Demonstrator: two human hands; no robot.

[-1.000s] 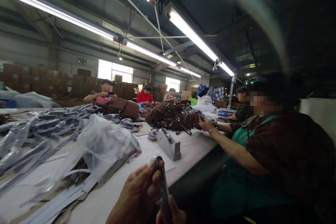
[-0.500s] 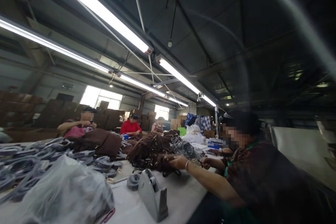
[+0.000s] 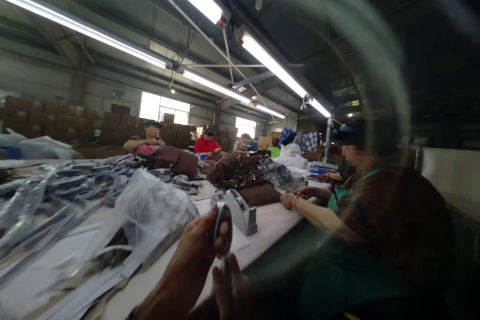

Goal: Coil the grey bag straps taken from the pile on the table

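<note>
At the lower middle, my left hand [image 3: 200,240] is closed around a coiled grey strap [image 3: 224,227], held up above the table's front edge. Just below it, my right hand [image 3: 230,285] has its fingers around a strip that seems to hang from the coil; the hand is dark and partly blurred. Behind the coil stands a grey tape dispenser [image 3: 242,212]. A translucent plastic bag [image 3: 150,205] lies left of my hands, with many loose grey straps [image 3: 86,185] beyond it.
On the right, a co-worker [image 3: 390,200] reaches over the table edge beside a brown bag [image 3: 260,194]. More brown bags [image 3: 240,170] are heaped mid-table. Other people sit at the far side, before stacked cartons [image 3: 45,115]. White table surface [image 3: 262,230] shows right of the dispenser.
The view has tilted down and shifted left. My two hands have come into view with the coiled strap. The co-worker's hands have moved off the heap to a flat brown bag.
</note>
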